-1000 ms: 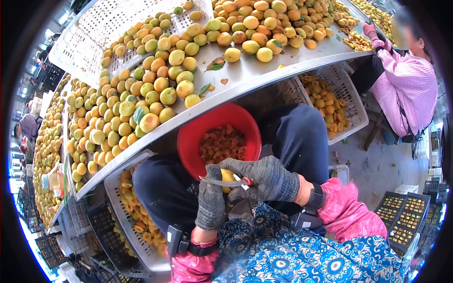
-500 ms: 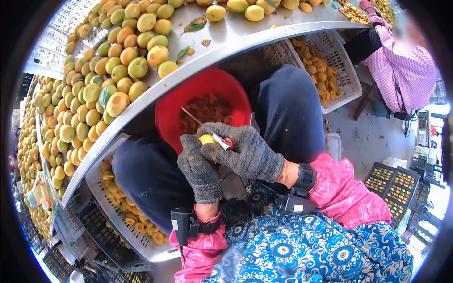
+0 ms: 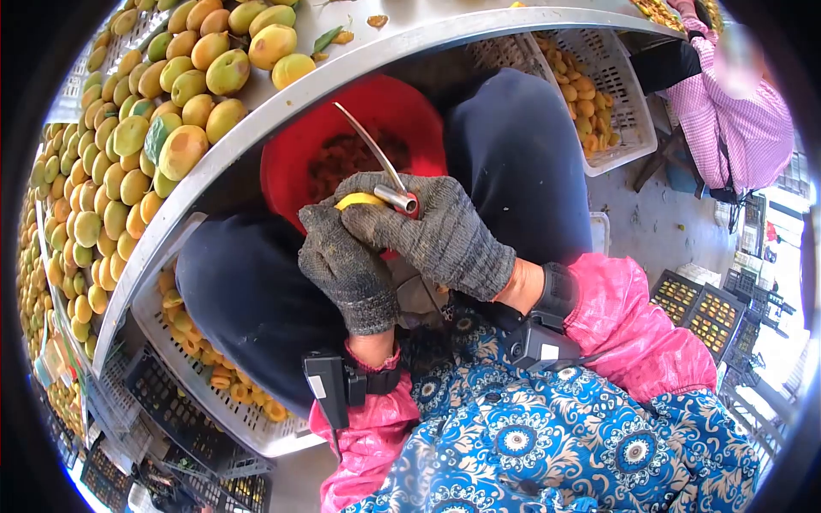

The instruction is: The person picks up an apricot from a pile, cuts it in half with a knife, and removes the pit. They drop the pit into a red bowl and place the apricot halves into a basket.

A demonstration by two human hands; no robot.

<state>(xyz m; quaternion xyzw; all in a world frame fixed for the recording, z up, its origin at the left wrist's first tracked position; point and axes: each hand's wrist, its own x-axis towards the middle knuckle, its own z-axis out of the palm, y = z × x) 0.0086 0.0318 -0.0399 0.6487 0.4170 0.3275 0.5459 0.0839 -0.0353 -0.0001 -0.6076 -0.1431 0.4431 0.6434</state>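
Note:
In grey knitted gloves, both of my hands meet above a red basin (image 3: 282, 158) with dark orange pieces in it. My left hand (image 3: 346, 265) is closed round a yellow fruit (image 3: 359, 200), mostly hidden by the gloves. Pressed against the same fruit, my right hand (image 3: 445, 235) grips a knife (image 3: 376, 150) with a thin curved blade and a metal and red handle end. The blade points up and left over the basin.
Whole green-orange fruits (image 3: 184, 85) cover a metal table (image 3: 359, 53) at upper left. White crates of halved fruit stand right (image 3: 629, 94) and lower left (image 3: 265, 432). A person in pink checks (image 3: 744, 128) sits at upper right. Black trays (image 3: 701, 312) lie right.
The knife blade has turned more upright and shows more of its length. The basin and table appear higher and further left in the view. Both hands remain together at the fruit.

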